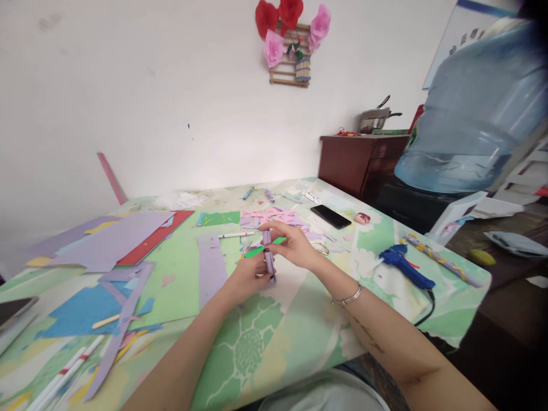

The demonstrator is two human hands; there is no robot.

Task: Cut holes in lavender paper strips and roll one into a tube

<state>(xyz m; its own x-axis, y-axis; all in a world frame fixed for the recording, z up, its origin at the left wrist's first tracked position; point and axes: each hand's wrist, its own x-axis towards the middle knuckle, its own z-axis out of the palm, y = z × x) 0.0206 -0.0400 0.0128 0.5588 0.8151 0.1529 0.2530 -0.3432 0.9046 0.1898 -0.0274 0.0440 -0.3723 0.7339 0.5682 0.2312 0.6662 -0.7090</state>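
Both hands meet over the middle of the table around a small purple piece [268, 254], held upright. My left hand [250, 277] pinches it near its lower end. My right hand [291, 244] has its fingers around the upper part. Just left of the hands lie a strip of purple paper [211, 268] and a white pen [235, 234]. Behind them are pink paper scraps [274, 215], and gold-handled scissors [320, 248] are partly visible beside my right hand.
Coloured sheets [124, 237] and a blue sheet [81, 311] cover the left side. A black phone [331, 216], a blue glue gun [406, 266] with its cord and a decorated purple stick [443, 261] lie at the right. A water bottle [466, 114] stands beyond.
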